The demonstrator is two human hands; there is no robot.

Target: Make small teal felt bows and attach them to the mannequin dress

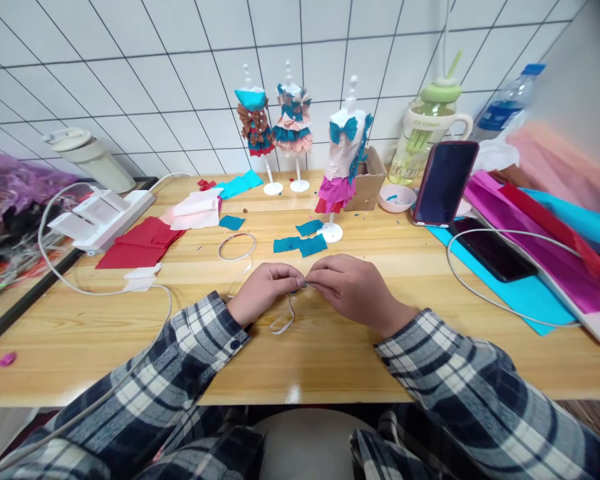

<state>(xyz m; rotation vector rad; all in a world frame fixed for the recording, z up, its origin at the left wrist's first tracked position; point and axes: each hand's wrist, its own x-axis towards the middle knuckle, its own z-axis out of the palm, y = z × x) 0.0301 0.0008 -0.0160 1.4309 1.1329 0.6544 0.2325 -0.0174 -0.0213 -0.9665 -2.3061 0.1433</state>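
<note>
My left hand [267, 291] and my right hand [357, 288] meet over the middle of the table, fingertips almost touching. Both are closed in a pinch on a small teal piece of crepe paper [295, 291], mostly hidden by the fingers. Below it dangles a thin white string [283, 328], looping onto the wood. Just beyond the hands lie several flat teal crepe paper pieces [300, 245]. Near them stands a mini dress form [343, 150] in a pale bodice with a teal bow and a magenta and red skirt. A coil of white cord [237, 247] rests beyond my left hand.
Two more dressed mini forms [253, 120] stand by the tiled wall. Red paper [140, 243] and a power strip [113, 217] lie left, with a white cable trailing to my left sleeve. At right are a propped phone [445, 183], a flat phone [493, 250], a jug [427, 133] and coloured paper.
</note>
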